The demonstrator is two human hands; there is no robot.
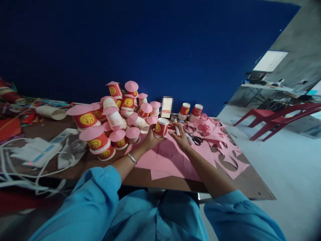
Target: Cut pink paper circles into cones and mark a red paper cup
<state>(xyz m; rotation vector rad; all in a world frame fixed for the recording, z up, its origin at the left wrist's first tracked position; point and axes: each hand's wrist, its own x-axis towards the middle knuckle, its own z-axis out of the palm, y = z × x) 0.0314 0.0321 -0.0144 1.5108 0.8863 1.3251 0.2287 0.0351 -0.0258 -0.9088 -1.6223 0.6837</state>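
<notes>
My left hand (pixel 151 140) is closed around a red paper cup (pixel 161 127) with a yellow emblem, its white end facing up. Close to the cup's right side, my right hand (pixel 183 141) grips a short white-and-red stick (pixel 178 131); I cannot make out exactly what it is. Pink paper sheets (pixel 173 164) lie on the table beneath both hands. Just beyond my right hand rest black-handled scissors (pixel 198 140). To the left of my left hand stands a crowd of paper cups topped with pink paper cones (pixel 91 133).
Two stacks of cups (pixel 185 111) stand at the back by the blue panel (pixel 150 43). Pink paper offcuts (pixel 230 164) cover the table's right side. A white power strip (pixel 50 147) with tangled cables (pixel 15 179) lies left. A red plastic chair (pixel 276 117) stands beyond, on the right.
</notes>
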